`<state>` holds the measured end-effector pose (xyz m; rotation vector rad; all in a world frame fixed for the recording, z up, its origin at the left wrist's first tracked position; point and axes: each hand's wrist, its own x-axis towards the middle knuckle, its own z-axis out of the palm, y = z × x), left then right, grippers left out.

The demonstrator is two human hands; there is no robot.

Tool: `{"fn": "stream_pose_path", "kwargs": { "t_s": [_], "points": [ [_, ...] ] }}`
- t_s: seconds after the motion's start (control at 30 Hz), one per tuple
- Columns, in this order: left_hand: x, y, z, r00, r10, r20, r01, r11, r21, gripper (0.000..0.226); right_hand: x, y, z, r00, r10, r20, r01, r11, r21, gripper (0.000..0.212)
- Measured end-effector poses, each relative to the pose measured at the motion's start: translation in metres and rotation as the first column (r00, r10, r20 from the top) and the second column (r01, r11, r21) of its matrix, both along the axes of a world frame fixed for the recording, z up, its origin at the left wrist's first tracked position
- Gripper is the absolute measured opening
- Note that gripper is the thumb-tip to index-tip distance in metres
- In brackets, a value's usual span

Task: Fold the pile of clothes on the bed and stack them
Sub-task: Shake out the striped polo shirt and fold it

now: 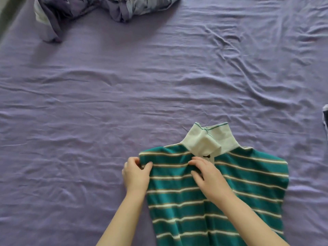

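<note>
A green polo shirt (pixel 248 183) with white and tan stripes and a white collar lies flat on the purple bed sheet (pixel 124 95), collar pointing away from me. Its sides look folded inward. My left hand (pixel 135 173) pinches the shirt's left shoulder edge between thumb and fingers. My right hand (pixel 207 174) rests on the chest just below the collar, its fingers bunching the fabric there.
A crumpled heap of purple and pale striped cloth (pixel 99 9) lies at the far edge of the bed. A sliver of dark fabric (pixel 325 118) shows at the right border. Wrinkled sheet stretches between the shirt and the heap.
</note>
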<state>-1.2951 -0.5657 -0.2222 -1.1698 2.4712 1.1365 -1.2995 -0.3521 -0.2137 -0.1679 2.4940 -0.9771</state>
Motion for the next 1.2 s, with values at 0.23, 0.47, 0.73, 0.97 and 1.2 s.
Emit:
{"fn": "stream_pose_path", "kwargs": {
  "t_s": [0.23,0.47,0.73,0.97,1.2],
  "points": [
    [-0.036,0.067,0.024,0.886,-0.421,-0.196,0.341,0.876,-0.341,0.035,-0.055,0.036,0.014,0.914,-0.399,-0.072,0.402,0.915,0.026,0.041],
    [-0.104,0.121,0.02,0.977,-0.148,0.156,0.037,0.828,0.56,0.048,-0.065,0.026,0.012,0.962,-0.258,0.089,0.27,0.946,-0.18,0.033],
    [-0.113,0.111,0.009,0.951,-0.293,0.103,0.239,0.903,0.358,0.024,-0.062,0.044,0.001,0.89,-0.392,0.232,0.445,0.858,-0.258,0.026],
    [-0.087,0.087,0.024,0.996,-0.043,0.081,-0.017,0.784,0.621,0.022,-0.127,0.064,-0.015,0.876,-0.47,0.109,0.464,0.883,0.075,0.062],
    [-0.071,0.077,0.034,0.959,0.162,0.234,-0.284,0.56,0.778,0.037,-0.13,0.077,-0.004,0.816,-0.497,0.294,0.513,0.858,0.025,0.023]
  ]
}}
